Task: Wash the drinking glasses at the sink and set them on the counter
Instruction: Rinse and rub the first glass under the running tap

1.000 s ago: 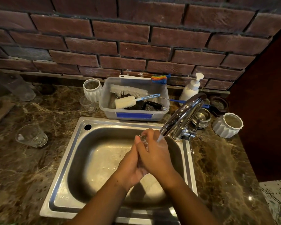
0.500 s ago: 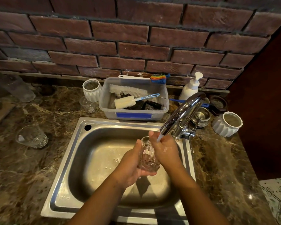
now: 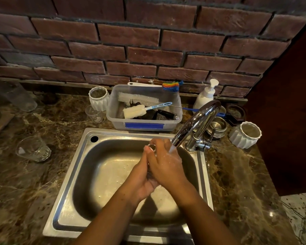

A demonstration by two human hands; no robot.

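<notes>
Over the steel sink (image 3: 74, 174) both my hands enclose a clear drinking glass (image 3: 151, 147); only its rim shows above my fingertips. My left hand (image 3: 141, 177) cups it from the left and below, and my right hand (image 3: 166, 165) wraps it from the right. Water runs from the chrome faucet (image 3: 194, 124) onto my right hand. Another clear glass (image 3: 33, 149) lies on the marble counter left of the sink. A small clear glass (image 3: 94, 114) stands behind the sink's left corner.
A plastic tub (image 3: 143, 124) holding brushes sits behind the sink against the brick wall. White ribbed cups (image 3: 98, 98) (image 3: 245, 135) stand on either side. A soap pump bottle (image 3: 206, 94) and stacked steel bowls (image 3: 217, 127) are behind the faucet. A tall clear container (image 3: 20, 98) stands far left.
Half a second ago my hands were apart and the glass showed between them under the stream. They have closed together around it again, hiding nearly all of it.
</notes>
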